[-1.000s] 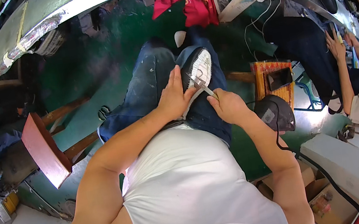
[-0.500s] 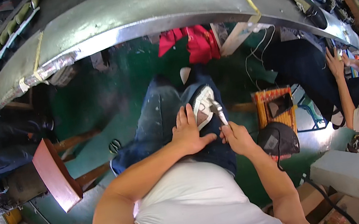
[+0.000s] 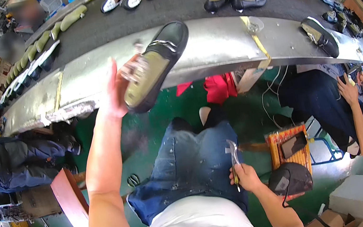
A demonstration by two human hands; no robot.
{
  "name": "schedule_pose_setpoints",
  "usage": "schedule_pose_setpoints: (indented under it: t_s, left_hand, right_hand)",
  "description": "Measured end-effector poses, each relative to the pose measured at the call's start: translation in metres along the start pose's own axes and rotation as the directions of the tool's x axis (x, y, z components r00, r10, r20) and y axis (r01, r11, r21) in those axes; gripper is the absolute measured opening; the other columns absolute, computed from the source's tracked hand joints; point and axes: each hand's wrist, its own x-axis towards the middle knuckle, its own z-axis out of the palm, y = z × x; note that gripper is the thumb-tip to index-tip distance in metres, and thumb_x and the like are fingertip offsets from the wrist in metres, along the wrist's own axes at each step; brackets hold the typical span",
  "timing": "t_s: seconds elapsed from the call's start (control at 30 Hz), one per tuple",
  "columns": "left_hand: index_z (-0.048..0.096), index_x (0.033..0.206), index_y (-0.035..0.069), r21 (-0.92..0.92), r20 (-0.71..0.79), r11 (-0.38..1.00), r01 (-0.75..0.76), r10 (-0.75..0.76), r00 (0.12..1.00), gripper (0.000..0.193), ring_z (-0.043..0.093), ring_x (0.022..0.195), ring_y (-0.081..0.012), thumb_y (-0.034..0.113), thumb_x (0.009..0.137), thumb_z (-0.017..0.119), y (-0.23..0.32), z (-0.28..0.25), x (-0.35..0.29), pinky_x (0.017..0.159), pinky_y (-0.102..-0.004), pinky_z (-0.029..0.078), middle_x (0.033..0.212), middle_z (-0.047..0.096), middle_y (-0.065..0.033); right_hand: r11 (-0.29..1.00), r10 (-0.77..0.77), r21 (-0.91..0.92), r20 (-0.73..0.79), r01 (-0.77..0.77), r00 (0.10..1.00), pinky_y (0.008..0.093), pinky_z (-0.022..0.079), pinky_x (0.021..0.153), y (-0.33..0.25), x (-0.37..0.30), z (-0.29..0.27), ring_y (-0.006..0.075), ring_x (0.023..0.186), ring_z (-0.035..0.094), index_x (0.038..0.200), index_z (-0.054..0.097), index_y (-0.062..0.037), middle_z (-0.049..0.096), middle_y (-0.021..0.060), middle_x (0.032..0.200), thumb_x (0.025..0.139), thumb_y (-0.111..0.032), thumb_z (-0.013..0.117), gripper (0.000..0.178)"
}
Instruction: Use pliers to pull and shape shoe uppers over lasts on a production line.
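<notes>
An olive and black loafer (image 3: 157, 65) with a strap across its front is held up in my left hand (image 3: 116, 93), in front of the metal bench edge. The shoe is tilted, its black toe pointing up and away to the right. A pale, motion-smeared part sticks out on its left side, and I cannot make out what it is. Some of my left fingers are hidden by the shoe. Above my right thigh, my right hand (image 3: 247, 176) is closed round the handle of a hammer (image 3: 232, 150), head upward.
On the dark conveyor belt (image 3: 100, 25) beyond the metal edge (image 3: 208, 43) stand several shoes, with a black shoe (image 3: 321, 37) at the right. To my right, a stool (image 3: 273, 151) carries a phone and a dark cap. Another person (image 3: 357, 116) sits beyond it; a wooden stool (image 3: 70, 201) stands left.
My left hand has raised the shoe from my lap, forward and to the left, up to the bench edge. The hammer has come away from the shoe and stays over my thigh.
</notes>
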Motion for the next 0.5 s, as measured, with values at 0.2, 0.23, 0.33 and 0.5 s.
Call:
schedule_pose_setpoints:
  t_s: [0.2,0.23,0.33,0.5]
  left_hand:
    - [0.044,0.14,-0.004,0.991,-0.081,-0.052,0.123,0.5,0.862,0.065,0.056,0.117,-0.0218,0.021,0.087,0.072,-0.041,-0.021,0.036,0.103,-0.0356,0.041,0.125,0.06,-0.0149]
    - [0.046,0.138,-0.004,0.992,-0.113,0.106,0.07,0.484,0.868,0.063,0.058,0.112,-0.0195,0.022,0.086,0.072,-0.038,-0.024,0.043,0.099,-0.034,0.043,0.121,0.063,-0.0143]
    - [0.057,0.129,-0.003,0.897,-0.17,0.435,-0.082,0.509,0.844,0.044,0.061,0.099,-0.0132,0.016,0.091,0.067,-0.032,-0.024,0.075,0.088,-0.0283,0.048,0.109,0.067,-0.0082]
    - [0.069,0.106,-0.003,0.889,-0.204,0.454,-0.059,0.508,0.837,0.032,0.058,0.077,-0.0089,0.023,0.087,0.072,-0.004,-0.022,0.186,0.068,-0.0279,0.048,0.086,0.067,-0.0031]
  right_hand:
    - [0.996,0.057,0.062,0.054,-0.06,0.997,0.0327,0.054,0.064,-0.005,0.024,-0.006,0.0213,0.068,0.065,0.103,0.056,0.0072,0.064,0.0139,0.083,0.105,-0.033,0.039,0.044]
    - [0.995,0.078,0.06,0.072,-0.082,0.994,0.0316,0.053,0.062,-0.006,0.026,-0.009,0.0207,0.069,0.065,0.103,0.057,0.0066,0.064,0.0134,0.084,0.105,-0.033,0.039,0.044]
    - [0.99,0.115,0.063,0.107,-0.123,0.988,0.029,0.05,0.059,-0.015,0.031,-0.018,0.0194,0.069,0.066,0.103,0.058,0.0049,0.065,0.0119,0.085,0.105,-0.034,0.039,0.043]
    - [0.977,0.165,0.107,0.176,-0.185,0.971,0.0259,0.045,0.054,-0.025,0.048,-0.03,0.0179,0.07,0.066,0.106,0.058,0.0023,0.066,0.0095,0.087,0.105,-0.034,0.039,0.041]
